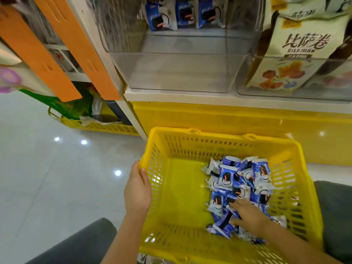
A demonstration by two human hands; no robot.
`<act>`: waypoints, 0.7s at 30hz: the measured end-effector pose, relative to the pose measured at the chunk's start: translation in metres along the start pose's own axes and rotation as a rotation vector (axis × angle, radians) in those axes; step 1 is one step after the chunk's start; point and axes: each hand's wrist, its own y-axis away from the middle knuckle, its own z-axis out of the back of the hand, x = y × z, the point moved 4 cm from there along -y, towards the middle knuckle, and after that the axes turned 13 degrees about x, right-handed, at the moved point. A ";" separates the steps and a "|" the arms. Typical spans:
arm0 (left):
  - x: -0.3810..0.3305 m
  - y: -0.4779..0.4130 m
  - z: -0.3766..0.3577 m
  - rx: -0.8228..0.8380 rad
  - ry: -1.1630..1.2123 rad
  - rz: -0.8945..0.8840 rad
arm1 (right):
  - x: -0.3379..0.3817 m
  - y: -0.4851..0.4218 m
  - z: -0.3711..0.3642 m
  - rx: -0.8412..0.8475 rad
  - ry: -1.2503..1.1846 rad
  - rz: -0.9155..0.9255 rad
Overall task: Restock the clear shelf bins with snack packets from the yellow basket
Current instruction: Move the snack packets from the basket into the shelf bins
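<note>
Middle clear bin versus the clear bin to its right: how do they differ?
Fill: the middle clear bin holds only a few blue packets at its back, front floor bare; the right clear bin is packed to its front wall. Contents: small packets in the middle bin, large cream bags in the right bin. Shared: both are transparent and sit side by side on the white shelf.

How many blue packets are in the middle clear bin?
3, in a row at the back of the clear bin: left packet, middle packet, right packet. Others may be hidden.
</note>
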 end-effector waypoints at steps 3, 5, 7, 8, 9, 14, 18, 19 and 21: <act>0.002 0.001 0.000 -0.001 -0.005 -0.006 | -0.002 0.008 0.006 -0.038 -0.038 -0.017; 0.003 0.000 0.001 0.007 0.003 -0.011 | -0.006 0.015 0.011 -0.093 -0.019 -0.050; 0.004 -0.001 0.002 0.039 0.044 -0.035 | -0.009 0.023 0.018 -0.130 0.041 -0.076; 0.004 -0.001 0.002 0.060 0.076 -0.052 | -0.009 0.027 0.021 -0.147 0.061 -0.080; 0.003 0.000 0.003 0.080 0.103 -0.064 | -0.008 0.031 0.025 -0.169 0.058 -0.077; -0.001 0.022 0.006 0.053 -0.070 -0.055 | 0.013 0.059 0.048 -0.339 -0.018 0.013; -0.033 0.052 -0.016 0.098 -0.119 -0.258 | 0.044 0.084 0.062 -0.429 -0.118 0.164; -0.042 0.061 -0.030 0.223 -0.068 -0.321 | 0.052 0.090 0.065 -0.457 -0.128 0.217; -0.058 0.082 -0.058 0.533 0.058 -0.376 | 0.065 0.105 0.068 -0.483 -0.116 0.292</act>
